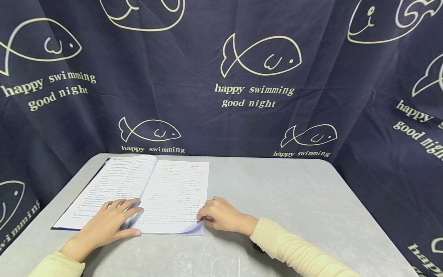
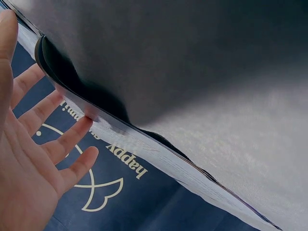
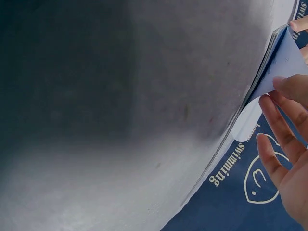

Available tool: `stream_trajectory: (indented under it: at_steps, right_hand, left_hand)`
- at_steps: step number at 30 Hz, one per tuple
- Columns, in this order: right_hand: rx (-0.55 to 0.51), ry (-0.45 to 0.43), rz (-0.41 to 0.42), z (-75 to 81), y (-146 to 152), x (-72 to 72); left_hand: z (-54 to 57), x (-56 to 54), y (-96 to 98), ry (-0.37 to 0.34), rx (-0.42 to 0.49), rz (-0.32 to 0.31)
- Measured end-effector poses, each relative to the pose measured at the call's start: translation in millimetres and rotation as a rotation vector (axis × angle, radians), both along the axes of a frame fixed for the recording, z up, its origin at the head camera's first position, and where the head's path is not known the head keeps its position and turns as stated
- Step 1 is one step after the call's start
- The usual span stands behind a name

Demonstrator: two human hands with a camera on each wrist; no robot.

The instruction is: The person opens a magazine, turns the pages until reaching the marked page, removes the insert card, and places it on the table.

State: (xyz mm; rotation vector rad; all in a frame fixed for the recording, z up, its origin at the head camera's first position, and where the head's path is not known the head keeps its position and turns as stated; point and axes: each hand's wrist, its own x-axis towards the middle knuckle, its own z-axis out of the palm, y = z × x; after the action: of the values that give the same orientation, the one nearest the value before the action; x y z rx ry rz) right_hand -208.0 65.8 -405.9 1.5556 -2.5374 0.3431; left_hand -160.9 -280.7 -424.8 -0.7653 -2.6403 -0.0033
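An open book with printed text lies on the left part of the table. My left hand rests palm down across its lower left page and the spine, fingers extended. At the lower right corner, my right hand pinches a page between thumb and fingers. That corner is lifted and curls up, with a pale bluish sheet showing under it. In the left wrist view, the left hand's spread fingers touch the book's pages.
The grey table extends right of the book and in front of it. A dark blue curtain with fish drawings and lettering hangs behind the table and along both sides. A small black object shows under the right sleeve.
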Motion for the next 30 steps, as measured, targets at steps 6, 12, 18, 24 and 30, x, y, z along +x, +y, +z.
stream_trajectory:
  at_steps: [6,12,18,24,30]
  right_hand:
    - [-0.019,0.025,-0.005,0.0,-0.8,-0.5]
    - [-0.046,0.034,-0.011,-1.4,-0.9,-1.7]
    - [-0.067,0.045,-0.016,-2.6,-1.1,-3.1]
    - [-0.070,0.041,-0.033,-1.4,-1.7,-2.4]
    - [-0.066,0.031,-0.042,-1.5,-2.7,-2.9]
  left_hand:
    - [0.9,0.6,0.4,-0.003,-0.001,0.006]
    - [0.4,0.6,0.0,0.003,-0.001,0.002]
    - [-0.1,0.8,-0.4,0.009,0.007,-0.004]
    - [-0.1,0.9,-0.3,0.016,0.010,-0.007]
    - [0.3,0.5,-0.4,0.010,0.007,-0.007]
